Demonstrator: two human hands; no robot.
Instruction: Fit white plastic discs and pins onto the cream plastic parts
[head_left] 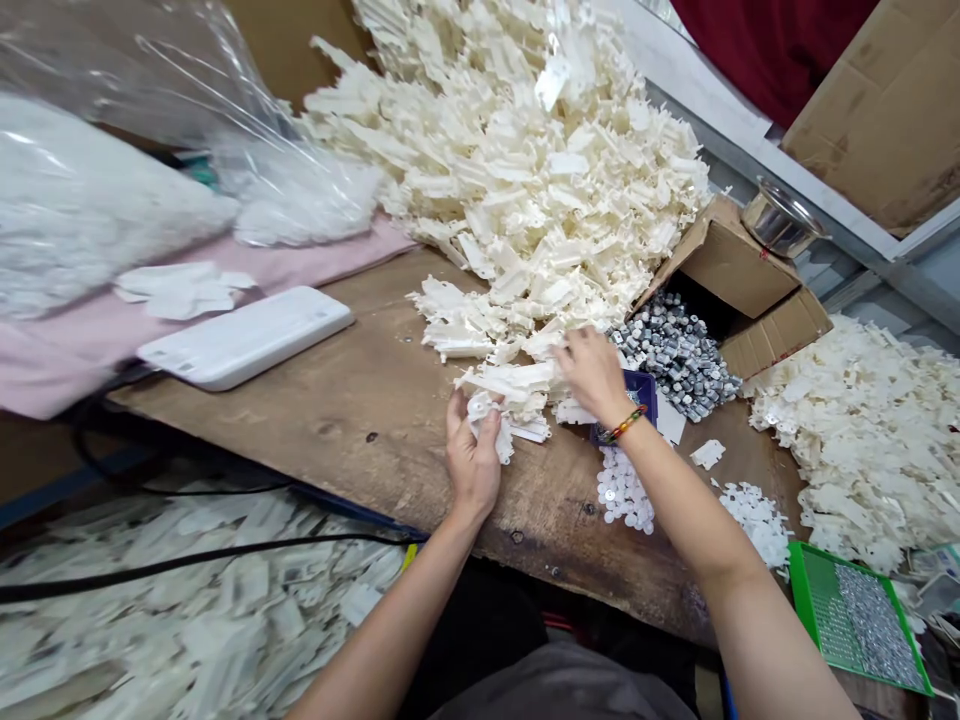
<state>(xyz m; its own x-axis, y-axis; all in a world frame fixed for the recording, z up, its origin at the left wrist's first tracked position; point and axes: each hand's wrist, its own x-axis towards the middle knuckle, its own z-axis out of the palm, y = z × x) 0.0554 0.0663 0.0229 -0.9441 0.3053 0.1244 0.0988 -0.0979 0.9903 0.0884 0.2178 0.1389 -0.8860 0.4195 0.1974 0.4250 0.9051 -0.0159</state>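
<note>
My left hand [474, 455] is closed around a few white plastic parts [491, 412] near the front of the wooden table, thumb on the near side. Some cream plastic parts [517, 385] lie against its fingertips. My right hand [596, 378], with a coloured bracelet at the wrist, is at the low front edge of the large pile of cream plastic parts [517, 170]. Its fingers curl down and their tips are partly hidden, so what they grip cannot be made out. Below that hand, a small dark blue tray [641, 392] is partly covered by the wrist.
Small metal pieces [679, 350] spill from a cardboard box [739, 265] with a steel bowl [781, 220] on top. White discs [624, 490] lie near the right forearm. A green basket [806, 590] stands at right. A white plastic case [247, 338] is at left on the wooden table [330, 400].
</note>
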